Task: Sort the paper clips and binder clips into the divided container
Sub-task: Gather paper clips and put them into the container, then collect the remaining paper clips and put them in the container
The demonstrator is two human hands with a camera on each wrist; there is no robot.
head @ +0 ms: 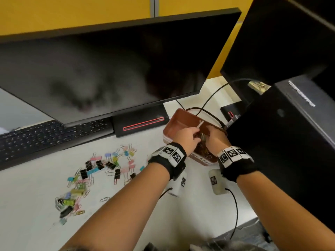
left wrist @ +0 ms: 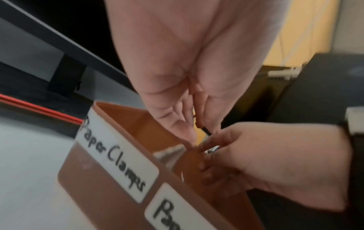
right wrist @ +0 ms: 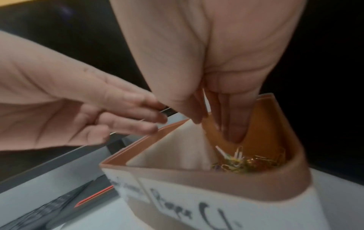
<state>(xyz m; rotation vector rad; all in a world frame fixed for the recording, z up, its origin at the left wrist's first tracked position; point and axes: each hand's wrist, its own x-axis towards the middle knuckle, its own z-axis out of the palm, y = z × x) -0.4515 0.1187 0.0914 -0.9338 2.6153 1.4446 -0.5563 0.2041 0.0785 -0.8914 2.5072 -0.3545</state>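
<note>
Both hands met above the brown divided container (head: 174, 122), which stood on the white surface (head: 36, 205) between the monitor base (head: 139, 122) and the black computer case (head: 282, 142). The left hand (head: 186, 136) reached over the container's near rim; its fingers (right wrist: 138, 112) lay nearly straight and close together, and a thin dark piece, seemingly a black binder clip (right wrist: 167, 111), showed at their tips, though blur hid whether it was pinched. The right hand (head: 215, 140) dipped into the right-hand compartment, its fingers (right wrist: 232, 124) together and pointing down along the inner wall; whether they held anything could not be told. At the bottom of that compartment lay a small heap of paper clips (right wrist: 244, 161), gold and coloured. A pale divider (right wrist: 177, 147) split the container. On its front wall, one white label (left wrist: 116, 157) read "Paper Clamps"; the neighbouring label (left wrist: 169, 214) began with "Pap" and ran out of view.

To the left on the surface, well apart from the container, lay a scattered spread of unsorted binder clips (head: 101, 165), black, pink, blue and yellow, mixed with loose wire paper clips. A black keyboard (head: 50, 136) lay beyond them, under the large dark monitor (head: 108, 69). Each wrist wore a black band (head: 168, 158) carrying square printed markers.
</note>
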